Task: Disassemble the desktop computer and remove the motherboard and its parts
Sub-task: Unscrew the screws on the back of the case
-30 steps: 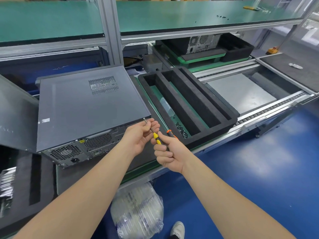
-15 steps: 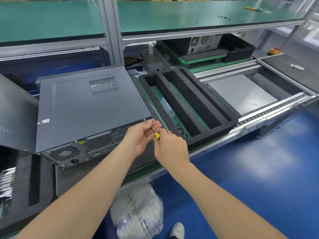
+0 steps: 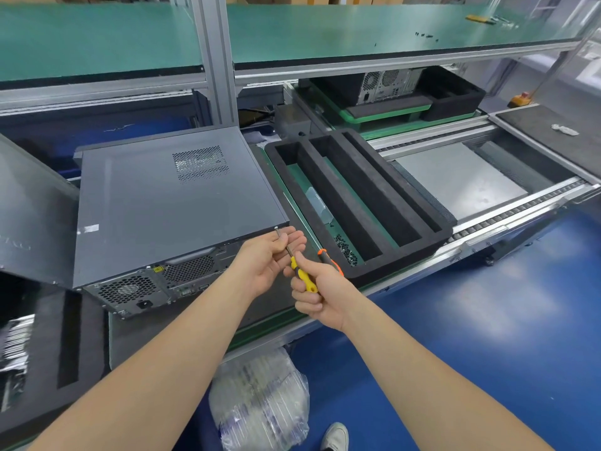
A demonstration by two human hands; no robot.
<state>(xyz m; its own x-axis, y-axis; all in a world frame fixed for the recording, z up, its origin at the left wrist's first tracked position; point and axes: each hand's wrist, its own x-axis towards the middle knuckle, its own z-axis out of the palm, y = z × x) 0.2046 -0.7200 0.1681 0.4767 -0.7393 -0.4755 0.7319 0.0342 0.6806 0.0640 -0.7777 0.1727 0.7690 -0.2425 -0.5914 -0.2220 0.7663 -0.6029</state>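
Lying on its side, the grey desktop computer (image 3: 169, 203) shows a vented top panel and its rear fan grille. At its near right corner, the left hand (image 3: 270, 258) curls its fingers round the shaft of a screwdriver (image 3: 302, 275); the right hand (image 3: 320, 292) grips the yellow handle. Right of the computer, a black foam tray (image 3: 354, 190) holds small black screws (image 3: 346, 250).

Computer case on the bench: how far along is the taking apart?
Barely begun. Done: nothing certain; small dark screws lie in the foam tray, but the computer case is closed, its cover on. In hand: the right hand holds a yellow-handled screwdriver, the left hand steadies its shaft, tip at the case's rear corner. Left: the cover, then the motherboard, unseen inside.
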